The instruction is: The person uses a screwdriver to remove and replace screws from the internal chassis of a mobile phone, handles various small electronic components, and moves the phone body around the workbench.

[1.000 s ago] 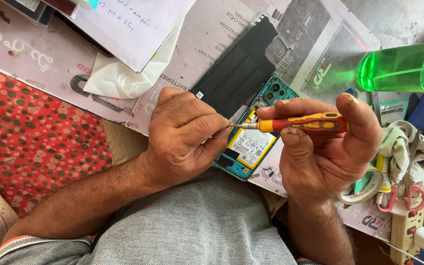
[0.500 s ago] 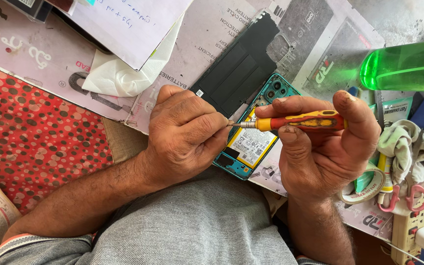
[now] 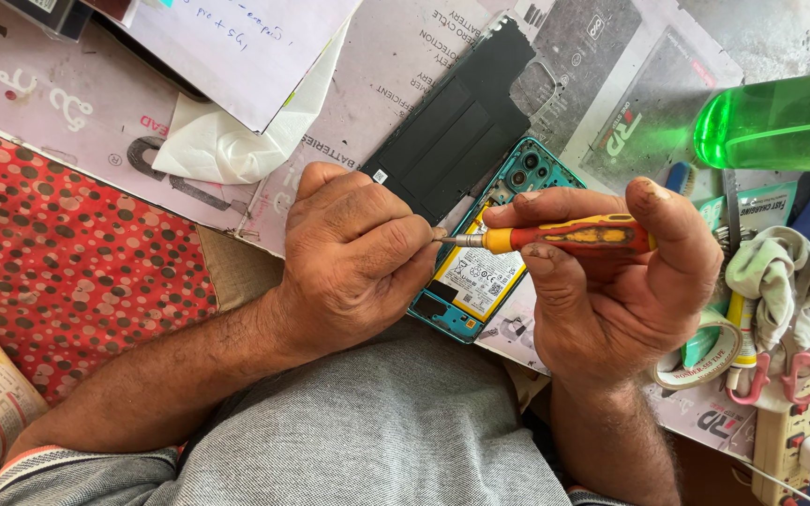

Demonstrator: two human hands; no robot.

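Hands [image 3: 353, 253] grip ribbed orange screwdriver [image 3: 569, 234] over teal phone [image 3: 489, 272]

Cluttered worktop [image 3: 780, 37] (paper-strewn); red dotted cloth [image 3: 58, 253] alongside; bright daylight.

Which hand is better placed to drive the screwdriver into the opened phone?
Probably the right hand: it grips the screwdriver by its handle. The left hand only pinches its metal tip above the phone.

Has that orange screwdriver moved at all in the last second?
No. The orange screwdriver lies across the opened teal phone as before, its tip at the left hand, held by the right hand.
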